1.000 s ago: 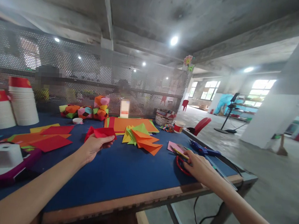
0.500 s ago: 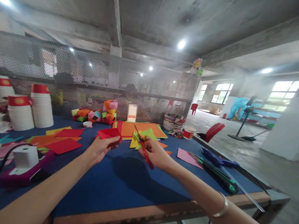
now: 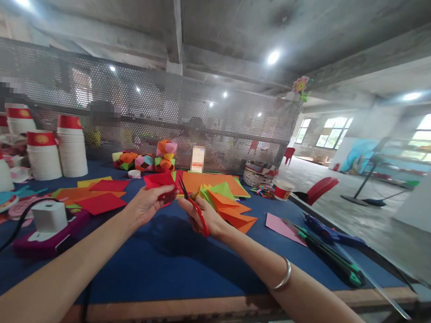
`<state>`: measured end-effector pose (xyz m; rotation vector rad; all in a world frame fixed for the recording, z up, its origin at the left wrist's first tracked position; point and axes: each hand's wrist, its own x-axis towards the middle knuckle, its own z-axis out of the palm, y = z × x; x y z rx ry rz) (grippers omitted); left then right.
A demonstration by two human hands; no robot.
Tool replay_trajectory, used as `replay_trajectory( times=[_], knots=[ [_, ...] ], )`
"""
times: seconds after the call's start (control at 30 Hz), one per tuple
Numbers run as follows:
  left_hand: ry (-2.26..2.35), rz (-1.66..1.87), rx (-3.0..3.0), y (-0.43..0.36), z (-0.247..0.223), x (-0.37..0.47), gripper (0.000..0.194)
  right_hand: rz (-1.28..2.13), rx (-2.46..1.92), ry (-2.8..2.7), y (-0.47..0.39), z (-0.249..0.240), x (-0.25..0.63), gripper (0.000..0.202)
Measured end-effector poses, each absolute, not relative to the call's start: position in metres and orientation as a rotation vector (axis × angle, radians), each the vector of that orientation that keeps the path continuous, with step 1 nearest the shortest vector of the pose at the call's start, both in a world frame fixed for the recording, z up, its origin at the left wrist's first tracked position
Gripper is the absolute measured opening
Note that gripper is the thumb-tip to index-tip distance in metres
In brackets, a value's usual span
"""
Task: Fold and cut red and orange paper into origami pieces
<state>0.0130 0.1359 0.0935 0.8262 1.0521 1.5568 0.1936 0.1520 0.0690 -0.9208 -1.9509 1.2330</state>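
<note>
My left hand point(image 3: 150, 205) pinches a piece of red paper point(image 3: 159, 179) between thumb and fingers above the blue table. Closed around a pair of red-handled scissors point(image 3: 201, 215), my right hand point(image 3: 205, 216) is just to the right of it. The dark blades point up and left, close to the paper's right edge; whether they touch it I cannot tell. Behind the right hand lie folded orange papers point(image 3: 234, 209) and green paper point(image 3: 224, 189). A stack of coloured sheets point(image 3: 199, 182) is farther back.
Red and orange sheets point(image 3: 101, 203), a purple power strip point(image 3: 52, 239) and stacked paper cups point(image 3: 44, 158) occupy the left. On the right are pink paper point(image 3: 282, 227), a green cutter point(image 3: 336, 254), a blue glue gun point(image 3: 328, 232), a paper cup point(image 3: 283, 189) and a woven basket point(image 3: 260, 173).
My right hand has moved left with the scissors, bringing the blades nearer the red paper. The left hand keeps its hold. The whole view has shifted slightly.
</note>
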Motion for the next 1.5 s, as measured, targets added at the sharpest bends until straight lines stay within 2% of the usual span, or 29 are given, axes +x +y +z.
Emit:
replay_trajectory(
  times=[0.17,0.37,1.5],
  knots=[
    [1.017,1.588,0.828,0.131,0.096,0.019,0.012,0.996,-0.949,-2.071,0.148,0.071,0.195,0.052],
    [1.003,1.593,0.806,0.125,0.102,0.025,0.016,0.907,-0.991,-2.118,0.143,0.075,0.194,0.05],
    [1.006,1.613,0.711,0.118,0.107,0.034,0.022,0.838,-1.038,-2.067,0.141,0.073,0.19,0.047]
  ],
)
